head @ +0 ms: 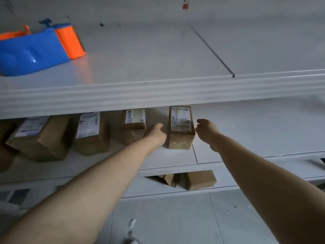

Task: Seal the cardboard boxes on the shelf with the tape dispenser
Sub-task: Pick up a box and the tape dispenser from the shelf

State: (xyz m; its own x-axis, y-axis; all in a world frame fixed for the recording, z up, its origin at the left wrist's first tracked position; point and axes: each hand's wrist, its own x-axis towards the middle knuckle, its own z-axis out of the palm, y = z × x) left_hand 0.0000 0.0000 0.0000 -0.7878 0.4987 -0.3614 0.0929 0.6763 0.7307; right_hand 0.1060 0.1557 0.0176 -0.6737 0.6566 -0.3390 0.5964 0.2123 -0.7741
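While both bare forearms stretch forward from the near edge of the view, the left hand point(157, 133) arrives just left of the labelled box point(181, 127) and the right hand point(206, 131) just right of it. The right hand's fingers hang loosely curled and grasp nothing. The left hand's fingers are hidden behind its own back, so I cannot tell whether it is released or already touching cardboard.

Below the labelled box, another plain box point(200, 179) lies on the lower shelf. The labelled box itself stands on the middle shelf point(168, 160), with three more boxes point(91, 132) in a row to its left. Above it juts the thick lip of the top shelf point(158, 95), carrying a blue and orange object point(31, 51) far to the upper left. I cannot make out a tape dispenser, and neither hand carries one.

The likely trouble is a one-sided pull: the narrow box could twist into its left neighbour or topple. Lifting it steeply could also knock it, or the knuckles, against the overhanging lip.
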